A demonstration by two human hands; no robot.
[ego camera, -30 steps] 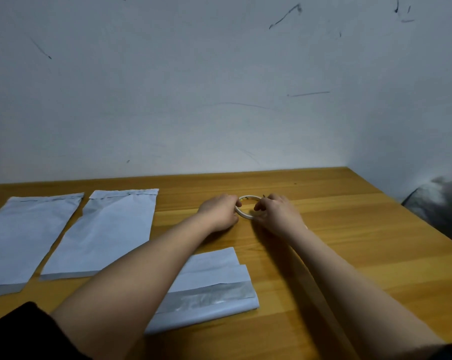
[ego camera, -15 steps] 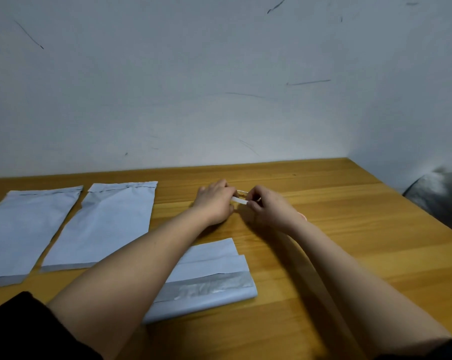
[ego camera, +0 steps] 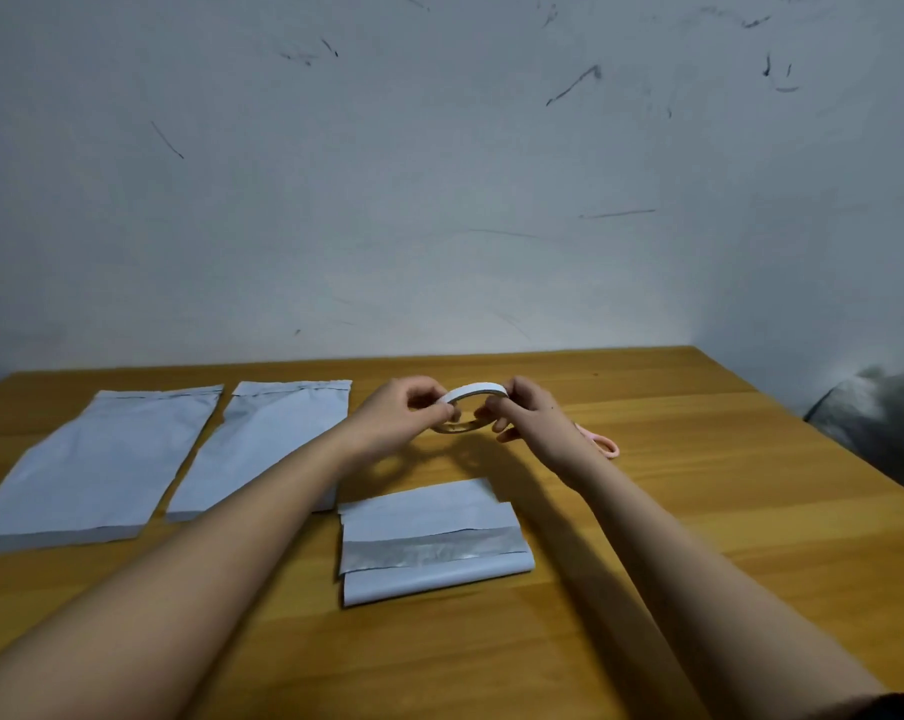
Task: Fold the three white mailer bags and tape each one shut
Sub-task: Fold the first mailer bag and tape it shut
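Two hands, left (ego camera: 398, 415) and right (ego camera: 530, 415), pinch one tape roll (ego camera: 473, 407); three mailers: two flat (ego camera: 96, 459), one folded (ego camera: 434, 543).

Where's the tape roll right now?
In the head view the tape roll is held above the table between the left hand and right hand, beyond the folded bag.

Folded white mailer bag (ego camera: 434, 543) lies centre, grey strip exposed; two flat bags (ego camera: 102, 459) (ego camera: 268, 449) lie left; tape roll (ego camera: 473, 407) is held aloft.
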